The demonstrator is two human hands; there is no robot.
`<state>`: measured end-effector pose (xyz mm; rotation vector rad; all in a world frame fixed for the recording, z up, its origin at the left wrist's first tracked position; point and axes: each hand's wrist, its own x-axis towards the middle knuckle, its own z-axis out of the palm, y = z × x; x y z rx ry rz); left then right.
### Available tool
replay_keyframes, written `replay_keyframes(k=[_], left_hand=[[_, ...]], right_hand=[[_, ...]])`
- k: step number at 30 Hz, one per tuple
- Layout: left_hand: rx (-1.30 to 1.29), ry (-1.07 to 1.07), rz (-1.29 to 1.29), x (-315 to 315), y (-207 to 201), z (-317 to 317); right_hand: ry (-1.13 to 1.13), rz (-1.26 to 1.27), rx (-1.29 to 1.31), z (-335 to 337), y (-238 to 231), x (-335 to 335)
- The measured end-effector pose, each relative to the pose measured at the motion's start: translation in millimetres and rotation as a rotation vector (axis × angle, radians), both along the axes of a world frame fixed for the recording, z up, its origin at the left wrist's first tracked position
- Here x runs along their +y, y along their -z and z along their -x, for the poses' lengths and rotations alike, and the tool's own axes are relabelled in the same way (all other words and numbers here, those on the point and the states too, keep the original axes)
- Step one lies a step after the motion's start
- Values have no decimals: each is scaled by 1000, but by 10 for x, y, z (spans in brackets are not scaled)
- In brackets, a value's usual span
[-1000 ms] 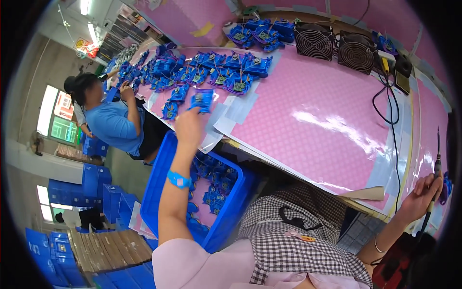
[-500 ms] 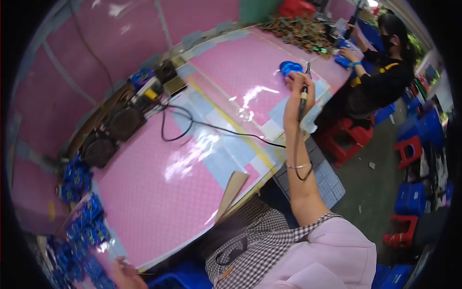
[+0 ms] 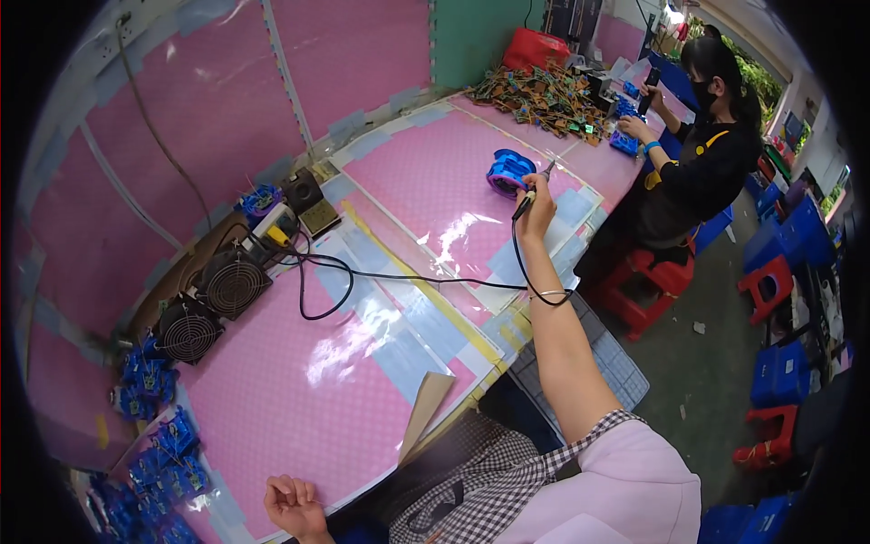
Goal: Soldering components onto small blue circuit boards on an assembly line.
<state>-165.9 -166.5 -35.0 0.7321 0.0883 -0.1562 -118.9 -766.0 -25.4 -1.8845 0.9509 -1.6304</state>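
Observation:
My right hand (image 3: 536,205) reaches out over the far part of the table, its fingers closed round a soldering iron (image 3: 531,196). The iron's metal tip points up and away, and a black cable hangs from it along my forearm. A round blue-and-purple spool-like thing (image 3: 510,172) is right at my right fingertips; whether they also grip it, I cannot tell. My left hand (image 3: 294,510) is at the near left table edge, fingers curled in, with nothing visible in them. Several blue parts with thin wires (image 3: 172,453) lie beside it to the left.
Two black fans (image 3: 233,284), a yellow plug (image 3: 277,236) and a solder stand (image 3: 314,207) line the wall. A brown strip (image 3: 426,408) lies at the near edge. Small wired boards (image 3: 544,102) are heaped at the back. A co-worker (image 3: 698,163) stands at the right by a red stool (image 3: 648,286).
The view has shifted, placing far things lower. My left hand has come up and right, away from the blue parts, more into view. The soldering iron remains in my right hand.

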Motion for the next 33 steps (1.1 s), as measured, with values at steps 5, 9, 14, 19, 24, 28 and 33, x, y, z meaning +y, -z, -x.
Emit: replay_keyframes(k=[5, 9, 14, 19, 24, 28, 33], left_hand=[[-68, 104, 86, 145, 105, 31], [-35, 123, 118, 97, 109, -4], [0, 119, 159, 242, 79, 90], [104, 86, 87, 60, -126, 68], [-340, 6, -1012, -661, -252, 43], [-425, -125, -1372, -701, -324, 102], [-369, -306, -1363, -534, -306, 121]], right_hand=[[-4, 67, 41, -164, -70, 54], [35, -1, 41, -77, -16, -161], [-134, 31, 3, -103, -41, 426], [-666, 7, 66, 139, -425, 1948], [-1098, 35, 164, 477, -370, 3077], [-1238, 66, 258, 565, -424, 3342], [-1353, 266, 202, 357, -527, 3330]])
